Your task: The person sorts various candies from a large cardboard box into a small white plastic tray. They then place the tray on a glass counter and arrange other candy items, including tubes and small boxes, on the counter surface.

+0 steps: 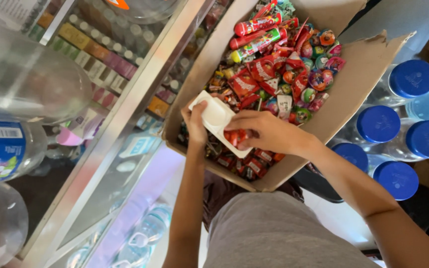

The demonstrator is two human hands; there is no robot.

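The left hand (195, 120) grips the near-left edge of a white plastic tray (216, 117), fingers curled over its rim and thumb on the upper face. The tray is held tilted over the near-left corner of an open cardboard box (358, 79), just above the box contents. The right hand (261, 131) rests on the lower end of the tray, fingers pressed together and curled around several small red-wrapped candies (234, 137) lying in a tray compartment. Whether the fingertips pinch a single candy cannot be told.

The box is packed with red candy packets (262, 68), round foil-wrapped chocolates (319, 79) in mixed colours and red and green candy tubes (256, 43) near its far end. The right flap of the box stands up and outward, its top edge torn. The left wall of the box lies against the metal frame of a glass display counter (125, 106), leaving no gap on that side.

To the right, beyond the raised flap, stand large water bottles with blue caps (379, 124), close together and near the right forearm. At the left edge of the view, clear plastic bottles (6, 149) lie on the glass surface, well apart from both hands. Open room lies mainly at the near side of the box, above the person's lap.
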